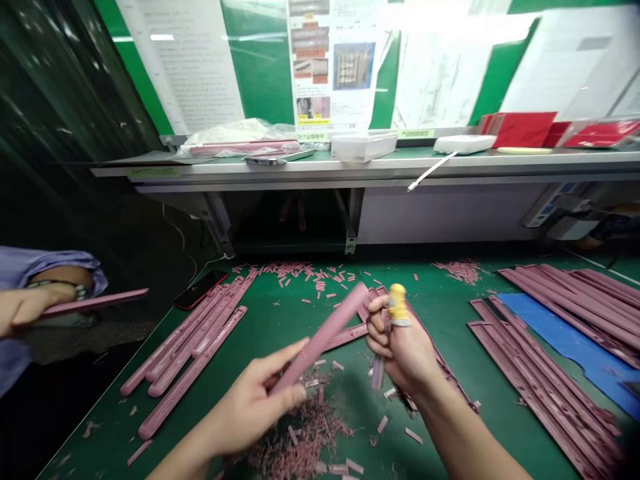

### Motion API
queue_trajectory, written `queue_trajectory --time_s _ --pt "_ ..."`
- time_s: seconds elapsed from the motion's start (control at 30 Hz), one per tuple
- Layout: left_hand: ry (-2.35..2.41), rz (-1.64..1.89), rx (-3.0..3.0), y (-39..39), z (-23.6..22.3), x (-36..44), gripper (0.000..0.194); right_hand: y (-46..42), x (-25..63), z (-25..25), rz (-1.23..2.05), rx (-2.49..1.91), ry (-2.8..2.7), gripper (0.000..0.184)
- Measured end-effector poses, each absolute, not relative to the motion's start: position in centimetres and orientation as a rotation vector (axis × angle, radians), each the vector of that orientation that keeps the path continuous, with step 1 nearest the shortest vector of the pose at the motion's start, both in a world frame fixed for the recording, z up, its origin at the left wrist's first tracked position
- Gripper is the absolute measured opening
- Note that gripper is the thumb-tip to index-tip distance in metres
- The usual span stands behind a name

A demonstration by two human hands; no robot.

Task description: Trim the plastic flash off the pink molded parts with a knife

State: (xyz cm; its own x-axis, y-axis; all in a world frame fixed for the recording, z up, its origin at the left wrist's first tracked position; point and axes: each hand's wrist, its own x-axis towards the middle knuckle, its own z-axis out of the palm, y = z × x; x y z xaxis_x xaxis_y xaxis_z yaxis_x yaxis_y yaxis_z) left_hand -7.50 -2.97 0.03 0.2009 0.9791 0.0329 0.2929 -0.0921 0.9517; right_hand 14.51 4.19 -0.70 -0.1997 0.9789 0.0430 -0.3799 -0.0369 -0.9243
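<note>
One pink strip (327,331), likely light and stiff, best held by its end: clasped in left grip (247,407); slim object (377,375) enclosed in right grip (406,350).

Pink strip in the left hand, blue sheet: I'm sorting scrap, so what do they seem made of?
The pink strip looks like satin-finish moulded plastic: even colour, soft sheen. The blue sheet may be plastic or foam; its plain, matte face leaves that open.

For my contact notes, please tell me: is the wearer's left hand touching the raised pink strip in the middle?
Touching. The head view shows the left hand holding the pink strip by its lower end, between thumb and fingers.
</note>
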Motion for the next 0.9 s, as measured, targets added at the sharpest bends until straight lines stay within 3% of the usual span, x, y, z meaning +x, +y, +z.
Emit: queue_trajectory --time_s 0.07,0.17,0.3,0.43,0.67,0.8,0.9 --pt "1.207 1.140 0.941 -1.8 -0.2 -6.9 0.050 3.2 14.0 -2.0 1.476 -0.863 -1.233 0.037" --pt "1.227 1.235 0.612 0.8 -0.4 -6.3 0.046 0.9 12.0 -3.5 1.173 -0.747 -1.985 0.039" --pt "1.174 1.282 0.484 2.6 -0.4 -5.7 0.046 -0.3 9.7 -3.6 0.510 -0.707 -2.502 0.056" --pt "1.104 1.407 0.462 2.4 -0.1 -4.8 0.038 1.0 9.1 -3.3 0.248 -0.808 -2.584 0.058" --pt "1.034 1.446 0.345 2.6 0.3 -4.8 0.034 0.7 10.0 -4.1 0.129 -0.553 -2.693 0.027" --pt "0.888 1.524 0.291 2.9 0.4 -5.2 0.022 0.5 10.4 -4.1 0.366 -0.574 -2.550 0.034" --pt "0.747 1.466 0.266 2.8 0.7 -5.2 0.025 0.9 10.1 -3.6 0.442 -0.719 -2.462 0.050"
